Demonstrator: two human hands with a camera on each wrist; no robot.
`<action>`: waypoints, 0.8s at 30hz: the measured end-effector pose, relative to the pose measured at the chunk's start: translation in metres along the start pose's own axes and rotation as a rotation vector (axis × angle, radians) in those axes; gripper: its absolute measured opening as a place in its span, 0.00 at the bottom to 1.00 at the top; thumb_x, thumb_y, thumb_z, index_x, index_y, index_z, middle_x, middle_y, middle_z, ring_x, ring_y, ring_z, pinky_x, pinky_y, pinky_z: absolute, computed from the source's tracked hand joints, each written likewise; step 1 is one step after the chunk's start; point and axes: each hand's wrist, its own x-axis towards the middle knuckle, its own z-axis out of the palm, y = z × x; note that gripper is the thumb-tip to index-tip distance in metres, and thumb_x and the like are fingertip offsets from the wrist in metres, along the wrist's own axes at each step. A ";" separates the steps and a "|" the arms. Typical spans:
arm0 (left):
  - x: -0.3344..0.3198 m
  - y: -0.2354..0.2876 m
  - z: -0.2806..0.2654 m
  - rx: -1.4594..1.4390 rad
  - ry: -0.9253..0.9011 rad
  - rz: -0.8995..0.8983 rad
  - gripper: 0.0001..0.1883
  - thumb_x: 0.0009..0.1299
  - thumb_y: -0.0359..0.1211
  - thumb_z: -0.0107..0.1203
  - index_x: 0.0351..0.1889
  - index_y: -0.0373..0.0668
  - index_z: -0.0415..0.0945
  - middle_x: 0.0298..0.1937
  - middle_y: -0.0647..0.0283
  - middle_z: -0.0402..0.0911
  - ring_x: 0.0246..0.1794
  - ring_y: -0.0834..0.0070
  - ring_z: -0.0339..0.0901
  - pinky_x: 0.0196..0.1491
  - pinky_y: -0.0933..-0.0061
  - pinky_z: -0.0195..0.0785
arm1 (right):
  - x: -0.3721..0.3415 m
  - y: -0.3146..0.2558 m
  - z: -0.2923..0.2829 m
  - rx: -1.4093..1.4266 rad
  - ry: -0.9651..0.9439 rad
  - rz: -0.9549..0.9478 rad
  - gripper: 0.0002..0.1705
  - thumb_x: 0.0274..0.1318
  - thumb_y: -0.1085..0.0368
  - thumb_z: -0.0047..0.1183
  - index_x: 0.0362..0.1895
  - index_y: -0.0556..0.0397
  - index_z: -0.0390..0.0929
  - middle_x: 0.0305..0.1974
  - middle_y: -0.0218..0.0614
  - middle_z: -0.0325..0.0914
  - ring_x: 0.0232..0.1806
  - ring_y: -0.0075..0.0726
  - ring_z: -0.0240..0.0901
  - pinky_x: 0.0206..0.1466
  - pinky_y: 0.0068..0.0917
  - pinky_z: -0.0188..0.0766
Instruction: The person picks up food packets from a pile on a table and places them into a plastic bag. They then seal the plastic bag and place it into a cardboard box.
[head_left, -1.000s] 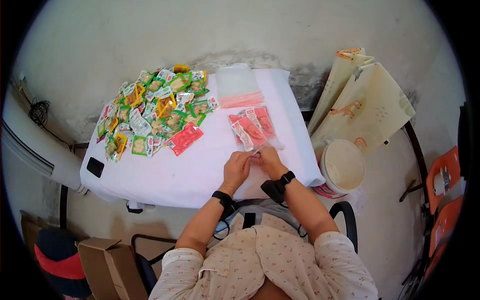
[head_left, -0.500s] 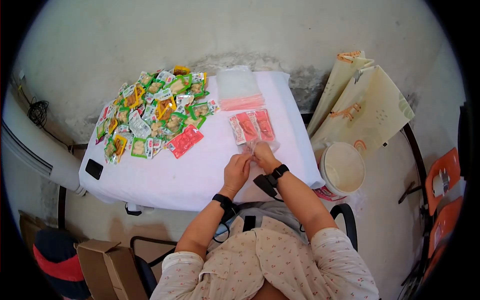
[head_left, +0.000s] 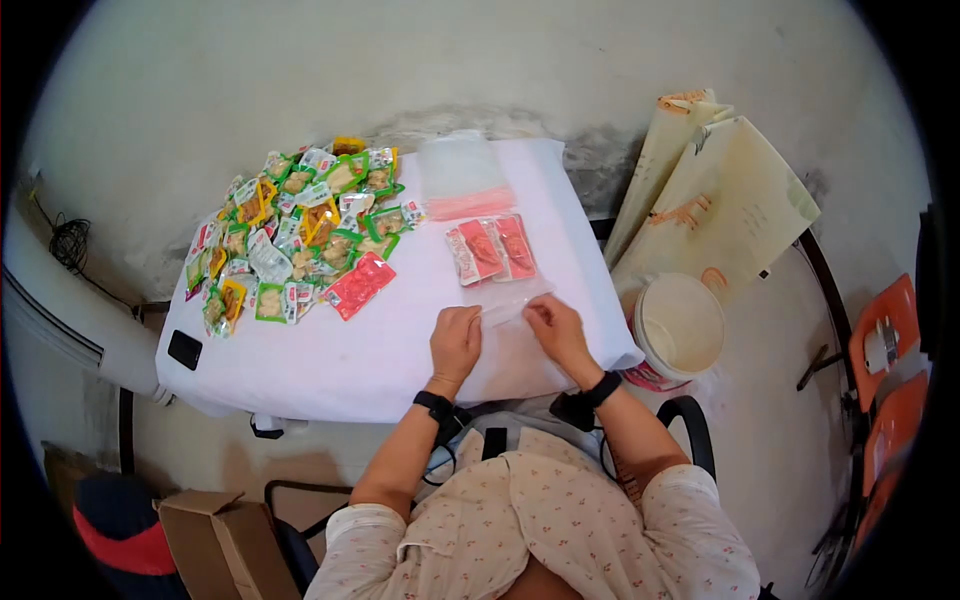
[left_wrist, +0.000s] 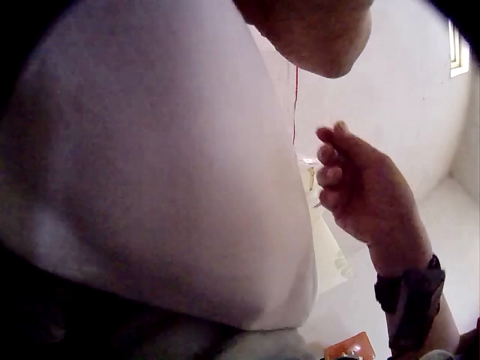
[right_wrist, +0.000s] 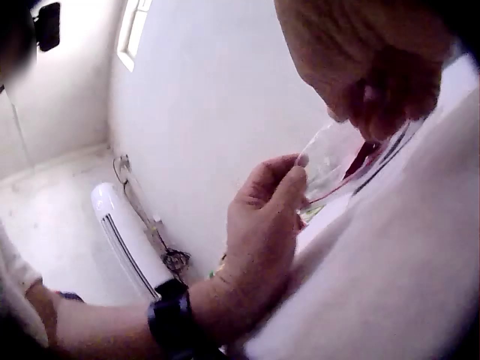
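Note:
A clear plastic bag [head_left: 508,300] lies on the white tablecloth in the head view, with two red snack packets [head_left: 490,250] side by side under its film. My left hand [head_left: 457,343] pinches one corner of the bag's near end between thumb and fingers. At the opposite corner my right hand [head_left: 560,335] pinches the film, its fingertips curled. The right wrist view shows the film stretched between the left hand [right_wrist: 266,214] and the right hand [right_wrist: 367,67]. In the left wrist view the bag is out of sight.
A heap of snack packets [head_left: 300,230] covers the table's left part, with one red packet [head_left: 360,285] at its near edge. Flat clear bags [head_left: 465,170] with pink strips are stacked at the back. A phone [head_left: 185,349] lies front left; a bucket [head_left: 682,325] stands right of the table.
My hands were close together at the bag's near end and have spread apart along it. The two packets, overlapping a second ago, now lie side by side.

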 end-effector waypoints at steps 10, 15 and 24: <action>0.093 -0.015 0.014 0.313 -0.612 0.264 0.16 0.63 0.35 0.53 0.49 0.43 0.75 0.60 0.55 0.69 0.66 0.57 0.58 0.61 0.50 0.54 | 0.037 0.040 -0.020 -0.425 0.006 -0.425 0.26 0.45 0.71 0.56 0.53 0.49 0.72 0.52 0.49 0.67 0.53 0.53 0.66 0.54 0.38 0.67; 0.081 -0.035 0.010 0.378 -0.857 0.217 0.19 0.65 0.39 0.50 0.54 0.45 0.72 0.66 0.60 0.65 0.69 0.60 0.54 0.63 0.40 0.49 | 0.027 0.052 -0.027 -0.365 -0.060 -0.398 0.16 0.47 0.73 0.52 0.44 0.53 0.75 0.49 0.47 0.70 0.52 0.51 0.67 0.52 0.37 0.68; 0.033 -0.025 -0.048 0.189 -0.741 0.334 0.29 0.55 0.39 0.63 0.55 0.42 0.70 0.61 0.51 0.68 0.59 0.55 0.66 0.58 0.61 0.62 | 0.015 0.048 -0.043 -0.521 -0.048 -0.542 0.13 0.45 0.75 0.46 0.39 0.55 0.74 0.39 0.41 0.70 0.44 0.46 0.67 0.48 0.36 0.67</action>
